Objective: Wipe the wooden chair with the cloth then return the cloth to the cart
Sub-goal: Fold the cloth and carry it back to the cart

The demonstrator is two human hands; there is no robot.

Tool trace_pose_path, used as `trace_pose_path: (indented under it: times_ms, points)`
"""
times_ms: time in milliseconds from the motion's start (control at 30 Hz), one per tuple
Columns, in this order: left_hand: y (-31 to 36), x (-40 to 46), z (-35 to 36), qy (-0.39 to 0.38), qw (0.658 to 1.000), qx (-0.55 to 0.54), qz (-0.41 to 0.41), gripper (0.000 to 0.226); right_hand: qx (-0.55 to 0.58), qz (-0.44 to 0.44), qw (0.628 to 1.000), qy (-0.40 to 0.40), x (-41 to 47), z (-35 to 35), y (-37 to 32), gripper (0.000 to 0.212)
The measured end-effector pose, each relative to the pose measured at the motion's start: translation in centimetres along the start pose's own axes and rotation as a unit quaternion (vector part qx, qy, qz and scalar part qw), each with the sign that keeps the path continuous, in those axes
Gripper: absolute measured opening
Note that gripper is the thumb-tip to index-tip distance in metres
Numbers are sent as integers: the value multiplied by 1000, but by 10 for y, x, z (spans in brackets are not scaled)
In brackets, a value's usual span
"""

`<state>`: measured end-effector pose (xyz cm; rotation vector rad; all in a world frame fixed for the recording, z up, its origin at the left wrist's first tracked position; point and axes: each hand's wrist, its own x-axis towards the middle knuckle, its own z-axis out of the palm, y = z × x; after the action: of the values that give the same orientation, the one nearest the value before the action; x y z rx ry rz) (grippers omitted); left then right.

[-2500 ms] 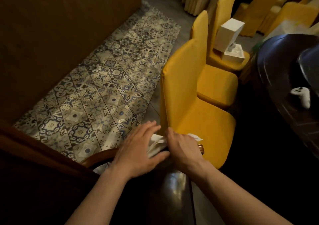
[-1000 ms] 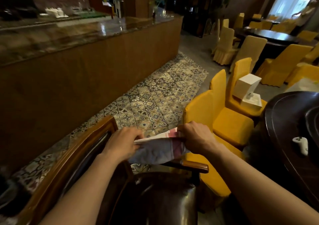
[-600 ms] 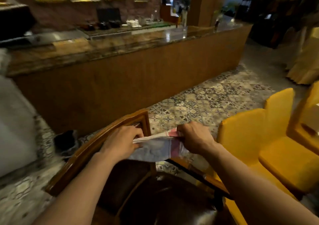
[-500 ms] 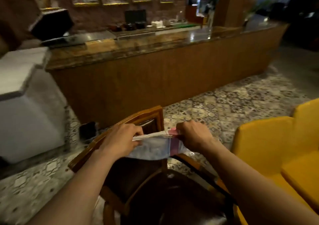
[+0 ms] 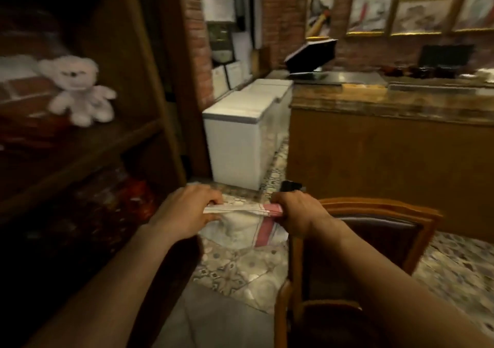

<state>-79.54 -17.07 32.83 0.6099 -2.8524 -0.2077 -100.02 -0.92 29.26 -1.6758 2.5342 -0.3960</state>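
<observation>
Both hands grip the cloth (image 5: 247, 223) in the air above the patterned floor (image 5: 235, 273): the left hand (image 5: 187, 210) closes on its left end, the right hand (image 5: 296, 215) on the red-striped right end, fingertips hidden underneath. The wooden chair (image 5: 374, 230) stands just right, its seat cut off below. Left, a white teddy bear (image 5: 77, 88) sits on a dark shelf (image 5: 88, 144); things beneath are too dim to identify. Everything is motion-blurred.

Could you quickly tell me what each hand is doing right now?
Left hand: closed on the cloth.
Right hand: closed on the cloth's other end.
</observation>
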Motion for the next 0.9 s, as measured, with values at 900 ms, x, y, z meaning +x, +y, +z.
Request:
trace_pose_path:
  times_ms: [900]
  points:
    - [-93, -594, -108, 66, 818, 49, -569, 12, 87, -505, 848, -136, -107, 154, -535, 20]
